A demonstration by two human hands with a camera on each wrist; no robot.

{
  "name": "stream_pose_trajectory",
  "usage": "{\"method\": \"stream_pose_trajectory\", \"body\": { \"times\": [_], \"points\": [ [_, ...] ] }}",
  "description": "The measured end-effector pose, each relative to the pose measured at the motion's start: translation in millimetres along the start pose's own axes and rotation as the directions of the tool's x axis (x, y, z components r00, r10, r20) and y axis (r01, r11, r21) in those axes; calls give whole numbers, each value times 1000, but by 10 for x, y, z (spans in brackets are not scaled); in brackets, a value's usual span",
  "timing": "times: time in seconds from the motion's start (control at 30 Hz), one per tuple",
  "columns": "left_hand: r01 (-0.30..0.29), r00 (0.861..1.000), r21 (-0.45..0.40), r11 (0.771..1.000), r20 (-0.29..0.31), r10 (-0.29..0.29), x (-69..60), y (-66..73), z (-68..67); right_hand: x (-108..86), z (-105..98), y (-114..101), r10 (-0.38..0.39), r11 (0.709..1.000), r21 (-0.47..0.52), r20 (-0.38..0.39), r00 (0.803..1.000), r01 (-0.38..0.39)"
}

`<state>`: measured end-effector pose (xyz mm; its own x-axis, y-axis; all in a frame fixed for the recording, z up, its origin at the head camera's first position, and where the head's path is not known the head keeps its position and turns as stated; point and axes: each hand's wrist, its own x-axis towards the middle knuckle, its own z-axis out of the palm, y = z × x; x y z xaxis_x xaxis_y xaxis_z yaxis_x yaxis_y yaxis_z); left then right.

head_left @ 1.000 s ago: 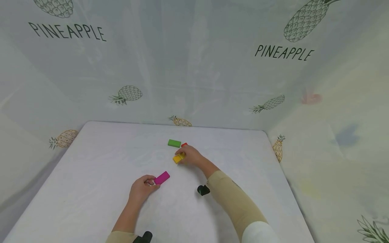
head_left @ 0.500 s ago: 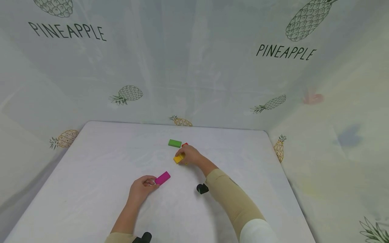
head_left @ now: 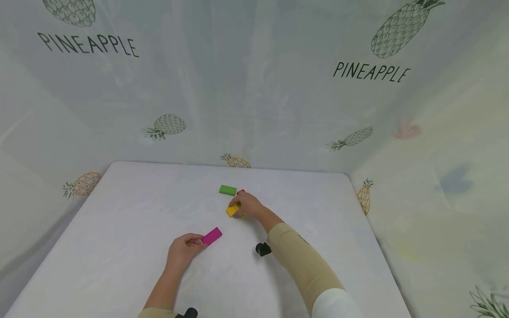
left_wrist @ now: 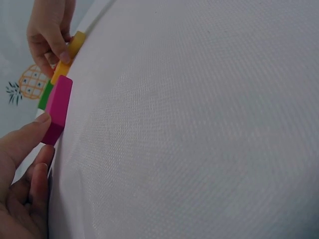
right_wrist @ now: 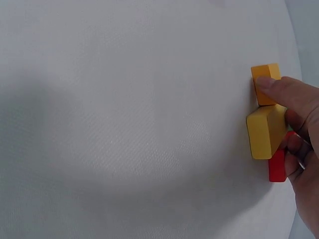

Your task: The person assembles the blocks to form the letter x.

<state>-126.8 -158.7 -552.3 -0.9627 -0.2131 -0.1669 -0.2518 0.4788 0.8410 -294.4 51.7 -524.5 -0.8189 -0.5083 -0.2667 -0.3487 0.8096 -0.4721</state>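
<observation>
In the head view my left hand (head_left: 184, 251) pinches one end of a magenta block (head_left: 211, 236) between thumb and fingers. The left wrist view shows the thumb on the near end of that block (left_wrist: 59, 107). My right hand (head_left: 248, 206) grips two yellowish blocks further back. From the right wrist, its thumb lies on the orange-yellow block (right_wrist: 264, 87), which touches a paler yellow block (right_wrist: 260, 135); the other fingers curl behind, partly hidden. A red block (right_wrist: 276, 168) shows beside these fingers.
A green block (head_left: 228, 190) lies behind the yellow ones, just left of the red block (head_left: 241, 192). The white table (head_left: 131, 212) ends at a pineapple-print cloth (head_left: 254, 97). A black wrist device (head_left: 263, 249) sticks out beside the right sleeve.
Everything in the head view has shifted slightly downward together. Both hands keep their grips, with no clear movement of the blocks.
</observation>
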Motion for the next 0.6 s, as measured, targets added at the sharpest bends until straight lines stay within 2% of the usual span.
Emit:
{"method": "stream_pose_trajectory", "body": {
  "times": [0.27, 0.6],
  "points": [
    [-23, 1000, 2, 1000, -5, 23, 0, -38, 4, -8, 9, -8, 6, 1000, 24, -14, 1000, -5],
    [-20, 1000, 25, 999, 0, 20, 19, -28, 2, -66, -22, -86, -61, 998, -5, -22, 998, 61]
  ]
}}
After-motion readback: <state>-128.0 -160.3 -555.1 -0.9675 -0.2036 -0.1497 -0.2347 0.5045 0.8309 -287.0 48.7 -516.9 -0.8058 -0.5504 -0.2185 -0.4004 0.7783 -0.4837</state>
